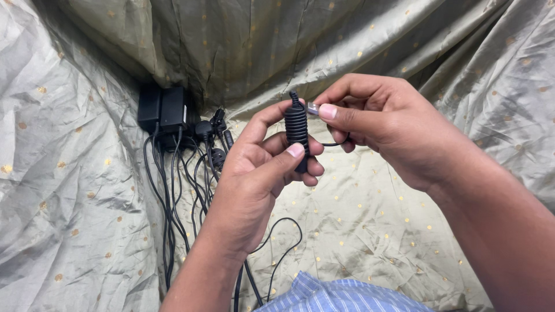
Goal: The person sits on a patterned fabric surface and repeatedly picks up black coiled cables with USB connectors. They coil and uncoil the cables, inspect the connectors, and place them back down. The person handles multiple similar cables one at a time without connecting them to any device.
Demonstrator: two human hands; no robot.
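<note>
Olive-gold dotted cloth (87, 190) covers whole surface, wrinkled. On it, at left, pile of black adapters and plugs (173, 115), cords running down toward person.

Left hand (254, 173) closed around coiled black cable bundle (296, 128); thumb presses lower part of bundle, fingers behind. Long axis of bundle stands nearly upright, between both hands, above cloth.

Right hand (381, 124) just beside bundle on right side, thumb and forefinger pinched on small metal connector (313, 108) at top of coil. Thin loose cord loop (283, 242) hangs below.
</note>
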